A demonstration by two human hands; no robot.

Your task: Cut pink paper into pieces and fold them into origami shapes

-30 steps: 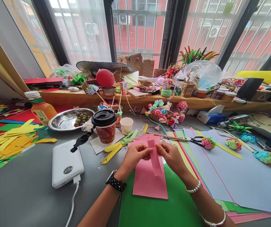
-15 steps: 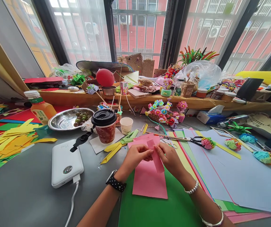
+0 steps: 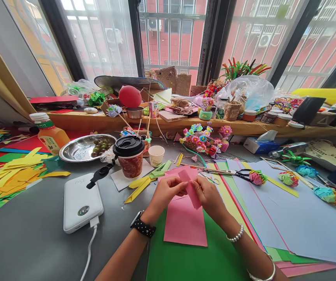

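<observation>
A narrow strip of pink paper (image 3: 193, 195) is held up between both hands. My left hand (image 3: 168, 193) pinches its left edge between thumb and fingers. On the other side, my right hand (image 3: 209, 195) grips the strip's right edge, thumb in front. Beneath them a pink paper sheet (image 3: 185, 226) lies on a large green sheet (image 3: 170, 265). More pink paper shows behind the fingers, partly hidden by them. Folded yellow and green paper strips (image 3: 141, 185) lie just left of my left hand.
Left stand a white power bank (image 3: 83, 199) with a cable, a lidded cup (image 3: 129, 162), a small paper cup (image 3: 156, 156) and a metal dish (image 3: 74, 150) of round green fruit. Right lie scissors (image 3: 242, 174), folded paper buds (image 3: 258, 177) and pale sheets (image 3: 297, 218). A cluttered sill runs behind.
The pink strip has tilted and turned slightly between my fingers, its lower end rising a little. Both hands keep their hold in nearly the same place.
</observation>
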